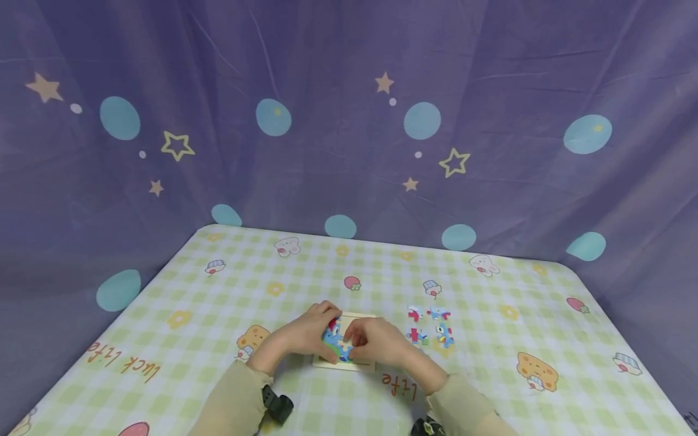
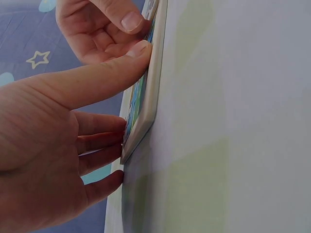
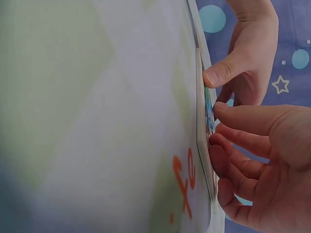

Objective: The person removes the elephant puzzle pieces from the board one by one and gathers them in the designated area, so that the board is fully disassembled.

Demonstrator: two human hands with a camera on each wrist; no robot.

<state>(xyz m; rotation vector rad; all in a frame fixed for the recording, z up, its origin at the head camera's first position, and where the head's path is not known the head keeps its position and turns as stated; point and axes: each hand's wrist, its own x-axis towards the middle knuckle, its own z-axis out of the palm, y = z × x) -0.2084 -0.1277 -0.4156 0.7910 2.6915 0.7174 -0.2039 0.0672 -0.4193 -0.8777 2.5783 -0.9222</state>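
A light wooden puzzle board (image 1: 343,366) with colourful, mostly blue pieces (image 1: 345,349) lies at the front middle of the table. My left hand (image 1: 309,330) grips its left side, thumb on the near part and fingers at the far part. In the left wrist view that thumb presses near the edge of the board (image 2: 154,80). Over the board's right half, my right hand (image 1: 380,343) has thumb and fingertips bent close together at the pieces; whether a piece is between them cannot be seen. The right wrist view shows these fingers (image 3: 219,148) against the board (image 3: 203,126).
Several loose puzzle pieces, including a red and blue one (image 1: 438,313) and a blue one (image 1: 444,335), lie right of the board. A green-checked cloth (image 1: 305,399) with printed pictures covers the table. A purple curtain (image 1: 338,169) hangs behind it.
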